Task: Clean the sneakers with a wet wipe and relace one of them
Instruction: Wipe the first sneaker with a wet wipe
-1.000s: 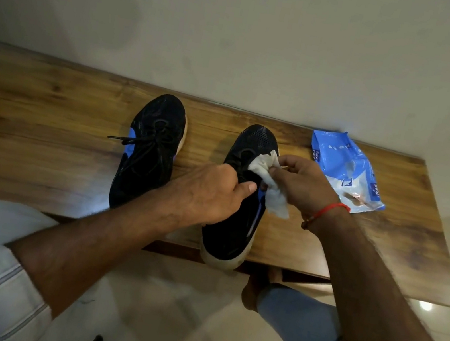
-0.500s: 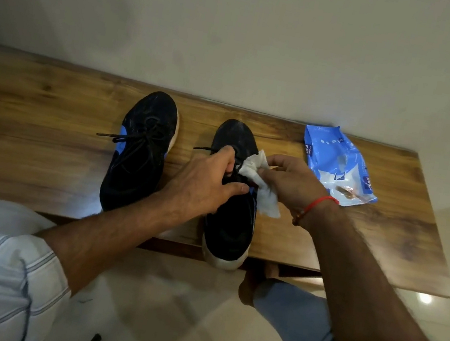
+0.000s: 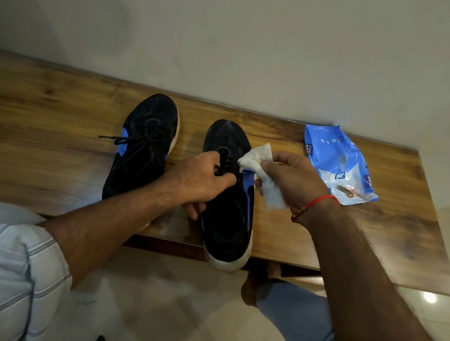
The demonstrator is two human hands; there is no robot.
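Two black sneakers with blue accents stand on the wooden table (image 3: 24, 159), toes toward the wall. The left sneaker (image 3: 144, 144) is laced, one lace end trailing left. The right sneaker (image 3: 227, 216) has its white heel hanging over the table's near edge. My left hand (image 3: 200, 181) lies over its lacing area, fingers curled and pinching its black lace. My right hand (image 3: 291, 179) holds a crumpled white wet wipe (image 3: 259, 158) against the sneaker's right side; part of the wipe hangs below the palm.
A blue pack of wet wipes (image 3: 336, 163) lies at the table's back right, near the wall. The table ends at the right, past the pack. Below the near edge are my knee in jeans (image 3: 299, 306) and a tiled floor.
My left hand has slid forward from the sneaker's middle to its laces and taken hold of them. My right hand with the wipe stays at the sneaker's right side.
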